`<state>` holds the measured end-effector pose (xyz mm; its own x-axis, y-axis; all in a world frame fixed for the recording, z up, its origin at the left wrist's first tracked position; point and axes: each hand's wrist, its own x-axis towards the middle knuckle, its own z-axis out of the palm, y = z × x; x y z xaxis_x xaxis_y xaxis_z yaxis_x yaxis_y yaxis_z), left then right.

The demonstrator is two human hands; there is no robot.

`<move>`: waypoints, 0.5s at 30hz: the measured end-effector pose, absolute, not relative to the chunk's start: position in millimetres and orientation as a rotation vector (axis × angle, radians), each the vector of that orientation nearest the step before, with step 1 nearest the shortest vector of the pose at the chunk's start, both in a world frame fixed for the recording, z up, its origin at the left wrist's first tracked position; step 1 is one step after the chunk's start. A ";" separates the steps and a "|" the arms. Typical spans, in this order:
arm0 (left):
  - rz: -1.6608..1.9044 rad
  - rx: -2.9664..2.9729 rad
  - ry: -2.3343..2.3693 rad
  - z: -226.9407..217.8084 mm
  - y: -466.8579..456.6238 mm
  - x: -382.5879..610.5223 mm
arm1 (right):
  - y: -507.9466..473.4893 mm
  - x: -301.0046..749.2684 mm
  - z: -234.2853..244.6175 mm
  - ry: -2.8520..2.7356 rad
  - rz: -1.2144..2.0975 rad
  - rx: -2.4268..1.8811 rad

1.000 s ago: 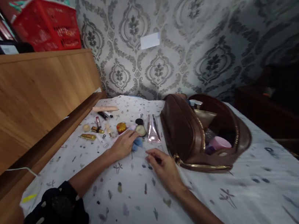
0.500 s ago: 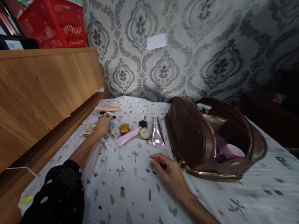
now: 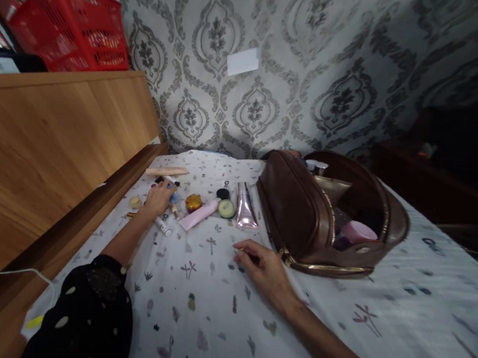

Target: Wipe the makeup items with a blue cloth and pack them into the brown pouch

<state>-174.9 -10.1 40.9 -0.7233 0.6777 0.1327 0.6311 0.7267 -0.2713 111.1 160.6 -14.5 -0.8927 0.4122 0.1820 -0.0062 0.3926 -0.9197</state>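
Note:
My left hand (image 3: 158,197) reaches far across the patterned white sheet (image 3: 210,317) into a scatter of small cosmetics, its fingers curled on a blue item (image 3: 173,197). Beside it lie a gold-capped jar (image 3: 193,202), a pink tube (image 3: 198,215), a round compact (image 3: 226,208), a shiny pink sachet (image 3: 244,206) and a peach tube (image 3: 167,172). My right hand (image 3: 259,261) rests on the sheet near the open brown cosmetic bag (image 3: 301,211), fingers curled over a small dark thing. A pink jar (image 3: 358,231) shows inside the bag.
A wooden headboard (image 3: 40,139) runs along the left, with a red basket (image 3: 71,25) on top. Patterned wallpaper (image 3: 282,60) stands behind. A white cable (image 3: 25,272) hangs at lower left. Dark furniture (image 3: 453,173) fills the right.
My left hand has carried the blue item from the middle of the sheet to the far-left cluster of cosmetics, uncovering the pink tube. My right hand has stayed beside the bag.

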 end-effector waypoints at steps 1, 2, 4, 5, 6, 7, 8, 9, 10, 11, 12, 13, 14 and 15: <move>0.308 -1.045 -2.710 40.2 -10.0 -175.4 | 160.7 111.0 -14.8 -2.279 1.502 -0.348; 0.306 -1.046 -2.713 39.8 -9.6 -176.4 | 160.8 111.0 -15.2 -2.284 1.496 -0.347; 0.297 -1.033 -2.717 39.9 -7.5 -179.6 | 161.5 111.2 -15.5 -2.295 1.484 -0.341; 0.294 -1.023 -2.719 40.5 -6.1 -181.7 | 161.8 111.4 -15.5 -2.299 1.478 -0.340; 0.292 -1.013 -2.721 41.5 -4.4 -184.1 | 162.1 111.5 -15.5 -2.301 1.477 -0.342; 0.295 -1.006 -2.721 42.7 -2.6 -186.6 | 162.2 111.7 -15.3 -2.303 1.478 -0.345; 0.301 -1.000 -2.722 44.1 -0.5 -189.2 | 162.3 111.9 -15.2 -2.302 1.485 -0.350; 0.311 -0.999 -2.723 45.5 1.9 -191.9 | 162.2 112.0 -15.0 -2.301 1.494 -0.353; 0.326 -1.002 -2.725 47.0 4.5 -194.7 | 162.0 112.1 -14.9 -2.297 1.503 -0.354; 0.346 -1.010 -2.727 48.6 7.4 -197.6 | 161.8 112.3 -14.8 -2.293 1.509 -0.355; 0.373 -1.024 -2.729 50.1 10.5 -200.4 | 161.5 112.3 -14.8 -2.290 1.516 -0.354; 0.406 -1.048 -2.730 51.8 14.0 -203.3 | 161.2 112.4 -14.9 -2.285 1.523 -0.352; 0.444 -1.083 -2.726 53.5 17.7 -206.1 | 161.0 112.4 -15.0 -2.281 1.525 -0.349; 0.485 -1.126 -2.720 55.3 21.7 -208.7 | 160.8 112.4 -15.1 -2.282 1.520 -0.346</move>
<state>-208.7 21.7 55.3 -0.7045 0.7093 0.0217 0.6581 0.6645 -0.3542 112.4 160.8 -15.1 -0.8992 0.4023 0.1718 -0.0033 0.3865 -0.9223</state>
